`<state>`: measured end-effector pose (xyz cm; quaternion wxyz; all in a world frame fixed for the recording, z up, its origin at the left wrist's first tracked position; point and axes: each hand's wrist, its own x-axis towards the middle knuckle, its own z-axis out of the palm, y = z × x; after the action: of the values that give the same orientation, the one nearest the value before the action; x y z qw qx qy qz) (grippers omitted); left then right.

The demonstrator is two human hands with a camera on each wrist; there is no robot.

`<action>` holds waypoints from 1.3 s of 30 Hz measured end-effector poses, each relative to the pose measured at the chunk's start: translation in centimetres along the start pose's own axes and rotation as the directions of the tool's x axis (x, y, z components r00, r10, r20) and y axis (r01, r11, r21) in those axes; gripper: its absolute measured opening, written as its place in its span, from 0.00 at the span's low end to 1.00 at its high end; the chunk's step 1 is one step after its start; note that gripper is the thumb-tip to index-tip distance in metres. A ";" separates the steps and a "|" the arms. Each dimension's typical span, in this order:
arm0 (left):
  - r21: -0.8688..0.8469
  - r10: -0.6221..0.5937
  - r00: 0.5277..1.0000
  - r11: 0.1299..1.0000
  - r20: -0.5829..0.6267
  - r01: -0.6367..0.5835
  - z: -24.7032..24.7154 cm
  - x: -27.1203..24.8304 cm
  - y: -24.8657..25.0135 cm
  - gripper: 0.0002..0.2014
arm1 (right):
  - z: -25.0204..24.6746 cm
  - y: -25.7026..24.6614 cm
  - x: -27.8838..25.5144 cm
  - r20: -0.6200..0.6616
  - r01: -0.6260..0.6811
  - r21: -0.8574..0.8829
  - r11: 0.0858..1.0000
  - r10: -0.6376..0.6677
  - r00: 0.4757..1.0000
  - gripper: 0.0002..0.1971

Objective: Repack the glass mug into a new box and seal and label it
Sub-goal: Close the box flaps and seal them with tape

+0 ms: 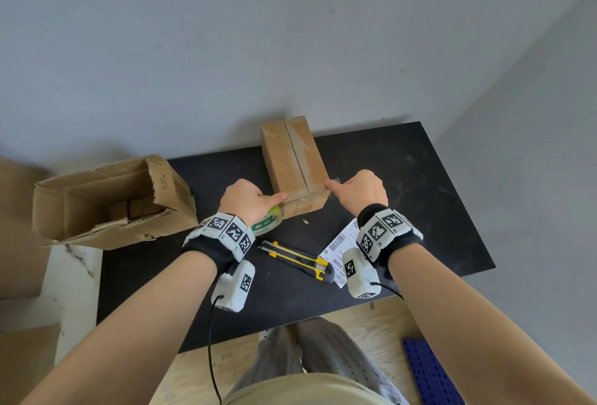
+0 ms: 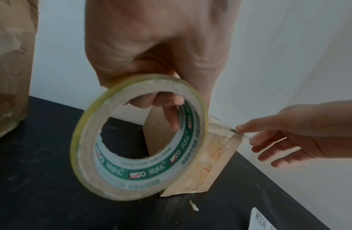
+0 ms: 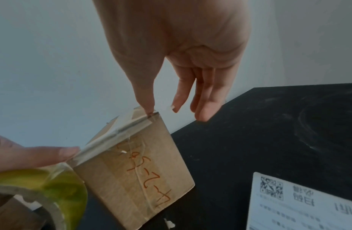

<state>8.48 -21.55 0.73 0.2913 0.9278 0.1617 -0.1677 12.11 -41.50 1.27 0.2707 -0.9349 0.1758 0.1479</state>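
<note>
Nearest the camera, lower centre of the head view: yellow box cutter (image 1: 298, 260) and the shipping label (image 1: 340, 244), both flat on the black table (image 1: 420, 178), untouched.

Above them, mid-frame: the two hands at the near end of the closed box (image 1: 295, 159). Its long axis runs away from the person toward the wall, centre seam along that axis. The glass mug is not visible; I judge it is inside the closed box.

Left hand (image 1: 247, 199) is at the box's near-left corner, fingers hooked through the core of the tape roll (image 2: 139, 137), thumb out along the box's top near edge. Right hand (image 1: 361, 189) is at the near-right corner: thumb tip presses the free tape end onto that corner, other fingers (image 3: 202, 99) hang loose and nearly straight, gripping nothing.

Key relation: the clear tape strip (image 3: 120, 132) runs crosswise between the hands along the near top edge, at right angles to the centre seam. Looks like an end-edge seal is in hand; the strip is not yet cut, and the cutter lies closer to the right hand.

Farther left: torn old box (image 1: 109, 201), open, on its side.
</note>
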 end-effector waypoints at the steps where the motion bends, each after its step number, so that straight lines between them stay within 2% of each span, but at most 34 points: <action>1: 0.004 0.000 1.000 1.000 0.000 0.000 0.0 0.0 0.1 0.31 | 0.0 -0.1 -0.2 -0.013 0.012 -0.031 0.999 -0.012 1.000 0.26; 4: 0.021 0.010 1.000 1.000 0.002 -0.010 -0.2 -0.3 0.3 0.31 | -0.8 0.1 -0.6 -0.066 0.052 -0.025 0.998 -0.054 0.996 0.36; 6: 0.030 0.009 1.000 1.000 -0.003 -0.008 -0.3 -0.4 0.3 0.31 | -1.4 0.1 -1.1 -0.094 0.217 -0.036 0.975 -0.220 0.971 0.34; 8: 0.027 0.011 1.000 1.000 -0.009 -0.011 -0.3 -0.4 0.4 0.30 | -1.3 -0.3 -2.1 -0.062 0.448 -0.060 0.892 -0.451 0.890 0.25; 10: 0.007 0.022 1.000 1.000 -0.014 -0.022 -0.2 -0.4 0.5 0.27 | -0.2 -1.0 -3.5 0.111 0.638 -0.097 0.764 -0.629 0.769 0.24; 12: -0.058 0.028 0.999 0.998 -0.029 -0.030 -0.1 -0.4 0.2 0.21 | 1.4 -1.2 -4.3 0.283 0.760 -0.137 0.636 -0.710 0.645 0.29; 14: -0.154 0.032 0.999 0.987 -0.041 -0.038 -0.2 -0.4 -0.4 0.13 | 2.2 -0.9 -4.2 0.365 0.806 -0.174 0.565 -0.724 0.586 0.31; 16: -0.236 0.055 0.998 0.970 -0.014 -0.057 -0.5 -0.3 -1.3 0.01 | 2.5 -0.5 -3.8 0.413 0.823 -0.241 0.513 -0.714 0.566 0.31; 20: -0.328 0.111 0.988 0.942 0.109 -0.069 -1.6 -0.5 -2.3 0.07 | 2.9 0.0 -3.3 0.456 0.843 -0.330 0.424 -0.711 0.536 0.35; 23: -0.359 0.154 0.977 0.929 0.146 -0.093 -2.1 -0.3 -2.5 0.14 | 3.1 0.2 -3.1 0.485 0.848 -0.364 0.385 -0.699 0.526 0.36; 25: -0.293 0.161 0.973 0.950 0.168 -0.106 -1.9 0.1 -2.8 0.14 | 3.1 0.3 -3.1 0.493 0.847 -0.371 0.381 -0.692 0.527 0.36; 28: -0.181 0.110 0.985 0.980 0.131 -0.085 -1.1 0.4 -3.6 0.10 | 3.1 0.3 -3.1 0.489 0.850 -0.362 0.382 -0.699 0.522 0.36; 31: -0.186 0.128 0.984 0.977 0.122 -0.104 -0.6 0.2 -3.8 0.07 | 2.9 -0.1 -3.3 0.483 0.836 -0.347 0.425 -0.683 0.548 0.35; 33: -0.204 0.162 0.978 0.970 0.130 -0.134 -0.6 0.1 -3.9 0.07 | 2.7 -0.3 -3.8 0.414 0.826 -0.308 0.472 -0.715 0.563 0.33; 34: -0.202 0.180 0.975 0.968 0.134 -0.151 -0.6 0.2 -4.0 0.07 | 2.6 -0.3 -4.1 0.338 0.833 -0.290 0.471 -0.764 0.550 0.30; 37: -0.197 0.214 0.965 0.963 0.152 -0.183 -0.9 0.2 -4.4 0.08 | 3.2 0.2 -5.7 0.122 0.879 -0.291 0.378 -0.896 0.426 0.17; 39: -0.203 0.240 0.958 0.957 0.157 -0.206 -1.1 0.2 -4.6 0.07 | 4.6 1.3 -6.7 0.116 0.897 -0.293 0.330 -0.919 0.376 0.13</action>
<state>7.12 -17.26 -0.71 0.4067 0.8901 0.0436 -0.2012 4.79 -38.31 -0.57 0.1510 -0.9070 -0.3914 -0.0361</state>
